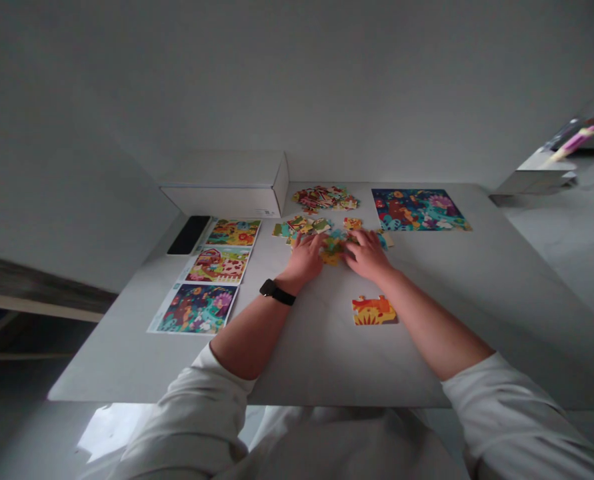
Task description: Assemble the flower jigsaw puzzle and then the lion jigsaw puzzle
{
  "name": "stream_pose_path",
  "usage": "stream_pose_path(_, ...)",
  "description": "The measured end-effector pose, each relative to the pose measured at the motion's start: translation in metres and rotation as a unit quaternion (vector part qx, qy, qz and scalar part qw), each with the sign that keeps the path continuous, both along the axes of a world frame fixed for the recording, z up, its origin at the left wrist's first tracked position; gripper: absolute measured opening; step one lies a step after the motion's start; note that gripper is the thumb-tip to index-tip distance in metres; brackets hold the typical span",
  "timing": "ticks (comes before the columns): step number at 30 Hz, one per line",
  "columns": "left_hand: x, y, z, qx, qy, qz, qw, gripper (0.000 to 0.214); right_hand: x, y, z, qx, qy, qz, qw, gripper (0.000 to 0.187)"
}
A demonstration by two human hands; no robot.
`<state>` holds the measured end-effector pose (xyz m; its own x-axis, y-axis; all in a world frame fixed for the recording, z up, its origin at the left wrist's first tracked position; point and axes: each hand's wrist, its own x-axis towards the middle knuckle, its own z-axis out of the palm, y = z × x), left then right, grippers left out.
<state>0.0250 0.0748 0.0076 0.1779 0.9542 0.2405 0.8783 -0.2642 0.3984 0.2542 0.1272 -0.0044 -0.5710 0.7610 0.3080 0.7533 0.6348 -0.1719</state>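
Observation:
Loose jigsaw puzzle pieces [332,253], blurred, lie between my two hands on the table. My left hand [307,257] rests at their left side, fingers reaching forward and apart. From the right, my right hand [369,254] touches the same group with its fingers spread. Neither hand shows a piece clearly gripped. Just beyond my left hand is a cluster of green and yellow puzzle pieces [301,225]. A single orange puzzle piece [353,224] lies past my right fingertips. Nearer me, beside my right forearm, sits a joined orange and yellow puzzle section [374,311].
A heap of reddish puzzle pieces [324,198] lies at the back. The finished-looking dark blue picture [419,210] is at the back right. On the left are a printed picture sheet [217,267], a black phone [189,235] and a white box [227,193] against the wall.

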Motion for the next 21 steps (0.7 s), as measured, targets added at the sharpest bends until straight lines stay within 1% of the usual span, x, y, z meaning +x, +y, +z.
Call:
stream_pose_path(3,0.001,-0.002,0.003,0.004,-0.007,-0.005,1.0,0.082,0.0,0.0,-0.001,-0.005,0.0,-0.033,0.999,0.04)
stream_pose_path(8,0.0,-0.002,0.002,0.002,-0.005,-0.007,1.0,0.086,0.001,-0.001,0.003,-0.009,-0.002,0.003,1.0,0.034)
stream_pose_path(12,-0.001,-0.001,-0.002,0.002,-0.026,-0.015,1.0,0.089,-0.002,-0.002,0.001,-0.015,-0.01,-0.002,1.0,0.04)
stream_pose_path(16,-0.001,0.001,-0.004,0.002,-0.058,-0.025,0.998,0.089,-0.001,0.0,-0.004,-0.004,-0.005,0.004,1.0,0.04)
stream_pose_path(19,-0.008,0.004,0.002,0.025,-0.097,-0.016,0.995,0.086,0.003,0.002,-0.004,0.004,0.011,0.008,1.0,0.04)
stream_pose_path(21,-0.02,0.008,0.011,0.05,-0.134,0.013,0.99,0.08,0.006,0.003,-0.003,0.009,0.03,0.009,0.999,0.04)
